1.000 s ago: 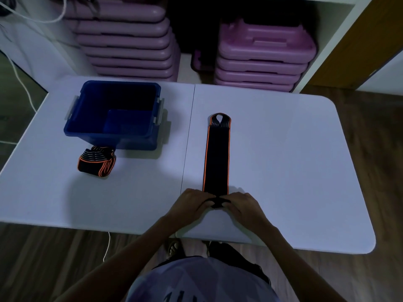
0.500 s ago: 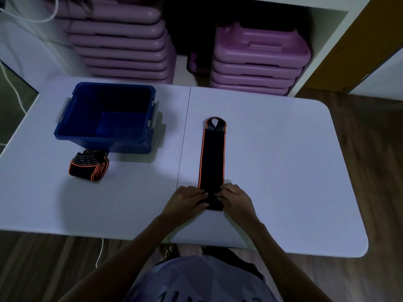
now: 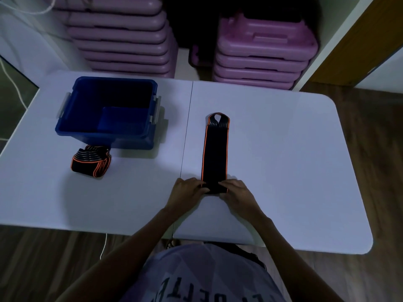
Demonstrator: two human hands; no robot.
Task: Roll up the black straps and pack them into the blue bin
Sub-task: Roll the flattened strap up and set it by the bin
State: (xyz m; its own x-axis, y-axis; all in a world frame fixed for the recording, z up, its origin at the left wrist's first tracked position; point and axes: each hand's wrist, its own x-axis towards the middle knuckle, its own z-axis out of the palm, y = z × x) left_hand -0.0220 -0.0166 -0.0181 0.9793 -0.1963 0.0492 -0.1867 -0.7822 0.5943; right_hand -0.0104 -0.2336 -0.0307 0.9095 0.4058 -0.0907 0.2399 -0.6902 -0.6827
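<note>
White table (image 3: 283,171) with blue bin (image 3: 122,142), wooden floor (image 3: 375,138)

Before you lies a white folding table (image 3: 283,149) with a seam down its middle, on a dark wood-plank floor (image 3: 383,153). Beyond it a white shelf unit (image 3: 327,46) holds two stacks of purple step platforms (image 3: 122,40). A white cord (image 3: 13,83) trails at your left; the light is dim

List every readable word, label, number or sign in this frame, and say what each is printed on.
Pale printed shirt: large light letters, upside down and cut off by the frame edge; not reliably readable.
Blue plastic bin, flat black orange-edged strap, bundled black orange-edged strap, stacked purple plastic cases: no text visible.
</note>
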